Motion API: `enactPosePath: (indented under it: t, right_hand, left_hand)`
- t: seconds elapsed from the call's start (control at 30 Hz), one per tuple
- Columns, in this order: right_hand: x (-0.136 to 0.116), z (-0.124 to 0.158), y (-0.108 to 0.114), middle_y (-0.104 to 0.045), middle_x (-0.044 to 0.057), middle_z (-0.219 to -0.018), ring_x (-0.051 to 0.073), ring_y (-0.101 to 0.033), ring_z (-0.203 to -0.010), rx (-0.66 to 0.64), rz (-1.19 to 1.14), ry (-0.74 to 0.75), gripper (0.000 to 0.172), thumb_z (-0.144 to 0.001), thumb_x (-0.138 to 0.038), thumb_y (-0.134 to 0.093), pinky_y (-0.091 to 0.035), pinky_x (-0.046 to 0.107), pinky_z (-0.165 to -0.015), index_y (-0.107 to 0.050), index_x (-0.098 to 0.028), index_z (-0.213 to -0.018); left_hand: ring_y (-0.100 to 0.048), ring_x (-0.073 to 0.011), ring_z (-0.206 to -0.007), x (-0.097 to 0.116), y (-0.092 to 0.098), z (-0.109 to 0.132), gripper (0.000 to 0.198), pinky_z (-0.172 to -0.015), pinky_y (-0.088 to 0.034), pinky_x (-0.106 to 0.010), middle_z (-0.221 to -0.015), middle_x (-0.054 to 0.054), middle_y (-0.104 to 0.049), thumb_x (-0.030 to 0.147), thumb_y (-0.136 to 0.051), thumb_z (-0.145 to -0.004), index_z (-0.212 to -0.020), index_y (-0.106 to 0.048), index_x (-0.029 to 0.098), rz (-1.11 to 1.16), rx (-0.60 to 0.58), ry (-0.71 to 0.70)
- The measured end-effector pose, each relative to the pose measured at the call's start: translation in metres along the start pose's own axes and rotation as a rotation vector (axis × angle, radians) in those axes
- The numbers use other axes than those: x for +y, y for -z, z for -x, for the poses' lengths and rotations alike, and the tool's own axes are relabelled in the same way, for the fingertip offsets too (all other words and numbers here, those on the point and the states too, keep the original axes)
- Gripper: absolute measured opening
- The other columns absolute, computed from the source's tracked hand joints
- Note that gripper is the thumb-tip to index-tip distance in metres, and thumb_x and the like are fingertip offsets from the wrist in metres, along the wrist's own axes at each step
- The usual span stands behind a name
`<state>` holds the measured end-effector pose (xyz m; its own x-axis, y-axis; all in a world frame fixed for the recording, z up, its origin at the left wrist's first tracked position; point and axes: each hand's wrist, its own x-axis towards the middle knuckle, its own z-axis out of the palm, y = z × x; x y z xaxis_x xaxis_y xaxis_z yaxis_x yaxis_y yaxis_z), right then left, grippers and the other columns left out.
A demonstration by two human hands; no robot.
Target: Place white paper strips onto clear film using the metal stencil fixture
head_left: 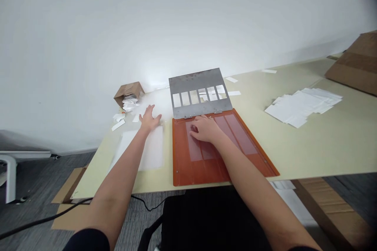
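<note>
My left hand [150,120] is open with its fingers spread, just beyond a stack of translucent white sheets [153,149] on the table. An orange board [188,172] with long shallow recesses lies to the right of it. Clear film pieces [240,133] appear to lie across the recesses. My right hand [204,128] rests on the board near its hinged edge, fingers bent and thumb apart from the index finger; I see nothing gripped in it. A grey metal frame [194,82] with a row of rectangular windows stands raised on hinges at the board's far edge.
A small cardboard box [129,89] spilling white scraps [129,103] stands at the back left. White paper pieces [303,104] are piled on the right of the table [318,145], near a larger cardboard box [356,64]. A black cable [44,219] runs past the left edge.
</note>
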<state>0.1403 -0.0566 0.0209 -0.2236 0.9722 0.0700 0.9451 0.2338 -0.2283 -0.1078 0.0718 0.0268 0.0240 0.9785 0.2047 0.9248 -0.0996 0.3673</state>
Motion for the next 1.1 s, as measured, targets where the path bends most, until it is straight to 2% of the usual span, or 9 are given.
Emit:
enactPosePath:
  t: [0.1, 0.17, 0.3, 0.4, 0.5, 0.63, 0.83, 0.97, 1.1]
  right_hand:
    - [-0.001, 0.000, 0.000, -0.067, 0.011, -0.111, 0.027, -0.056, -0.112, 0.005, 0.006, 0.014, 0.022, -0.091, -0.033, -0.055, -0.043, 0.040, -0.091, -0.072, -0.021, -0.095]
    - [-0.001, -0.001, 0.000, -0.068, 0.012, -0.109, 0.028, -0.057, -0.111, 0.010, 0.008, 0.016, 0.022, -0.091, -0.032, -0.055, -0.043, 0.040, -0.090, -0.073, -0.020, -0.093]
    - [-0.002, 0.000, 0.000, -0.069, 0.012, -0.107, 0.028, -0.058, -0.109, 0.023, 0.005, 0.022, 0.022, -0.091, -0.032, -0.054, -0.042, 0.039, -0.089, -0.072, -0.020, -0.091]
    - [-0.004, 0.001, 0.001, -0.070, 0.010, -0.108, 0.026, -0.059, -0.108, 0.033, -0.002, 0.032, 0.022, -0.092, -0.031, -0.052, -0.041, 0.037, -0.088, -0.072, -0.021, -0.092]
    - [-0.005, 0.001, 0.002, -0.070, 0.010, -0.111, 0.026, -0.058, -0.111, 0.042, -0.008, 0.034, 0.022, -0.093, -0.030, -0.051, -0.040, 0.037, -0.089, -0.072, -0.021, -0.096]
    - [-0.007, 0.001, 0.004, -0.071, 0.010, -0.112, 0.027, -0.059, -0.114, 0.059, -0.020, 0.043, 0.024, -0.094, -0.028, -0.050, -0.040, 0.037, -0.090, -0.073, -0.021, -0.101]
    - [-0.023, 0.007, 0.014, -0.072, 0.009, -0.109, 0.025, -0.061, -0.107, 0.105, -0.047, 0.111, 0.025, -0.095, -0.026, -0.049, -0.040, 0.037, -0.090, -0.073, -0.021, -0.098]
    - [-0.051, 0.020, 0.017, -0.071, 0.008, -0.111, 0.023, -0.062, -0.106, 0.115, -0.077, 0.235, 0.025, -0.098, -0.028, -0.049, -0.041, 0.035, -0.092, -0.073, -0.021, -0.105]
    - [-0.087, 0.033, 0.008, -0.064, 0.005, -0.133, 0.020, -0.061, -0.115, 0.111, -0.099, 0.414, 0.034, -0.095, -0.023, -0.058, -0.043, 0.032, -0.093, -0.065, -0.026, -0.128]
  left_hand:
    - [-0.064, -0.0240, -0.110, 0.001, 0.011, 0.015, 0.038, -0.093, -0.057, -0.046, -0.129, -0.010, -0.061, 0.037, -0.063, -0.097, -0.129, -0.059, 0.017, 0.025, 0.009, -0.040]
    - [-0.065, -0.0230, -0.109, -0.002, 0.021, 0.037, 0.036, -0.092, -0.057, -0.045, -0.128, -0.010, -0.062, 0.038, -0.062, -0.098, -0.127, -0.060, 0.017, 0.044, -0.025, -0.059]
    - [-0.061, -0.0296, -0.123, -0.016, 0.040, 0.108, 0.041, -0.109, -0.047, -0.050, -0.133, -0.013, -0.064, 0.041, -0.068, -0.091, -0.125, -0.064, 0.019, 0.092, -0.043, -0.101]
    - [-0.056, -0.0297, -0.133, -0.031, 0.047, 0.163, 0.045, -0.116, -0.042, -0.046, -0.142, -0.010, -0.061, 0.051, -0.068, -0.085, -0.121, -0.069, 0.024, 0.158, -0.082, -0.137]
    - [-0.053, -0.0318, -0.137, -0.044, 0.043, 0.196, 0.055, -0.116, -0.041, -0.049, -0.146, -0.014, -0.058, 0.059, -0.065, -0.083, -0.123, -0.069, 0.021, 0.189, -0.085, -0.095]
    - [-0.051, -0.0338, -0.140, -0.047, 0.029, 0.207, 0.054, -0.120, -0.032, -0.056, -0.146, -0.014, -0.058, 0.056, -0.069, -0.082, -0.124, -0.070, 0.023, 0.186, -0.094, -0.079]
    - [-0.051, -0.0346, -0.139, -0.041, 0.020, 0.211, 0.040, -0.117, -0.034, -0.059, -0.140, -0.010, -0.064, 0.046, -0.064, -0.088, -0.122, -0.072, 0.027, 0.191, -0.059, -0.070]
    - [-0.062, -0.0336, -0.127, -0.039, 0.026, 0.213, 0.040, -0.110, -0.044, -0.055, -0.129, -0.012, -0.071, 0.044, -0.054, -0.094, -0.124, -0.070, 0.023, 0.228, -0.006, -0.078]
    - [-0.068, -0.0291, -0.115, -0.036, 0.044, 0.218, 0.040, -0.103, -0.050, -0.046, -0.126, -0.011, -0.072, 0.047, -0.053, -0.095, -0.124, -0.069, 0.024, 0.259, 0.030, -0.134]
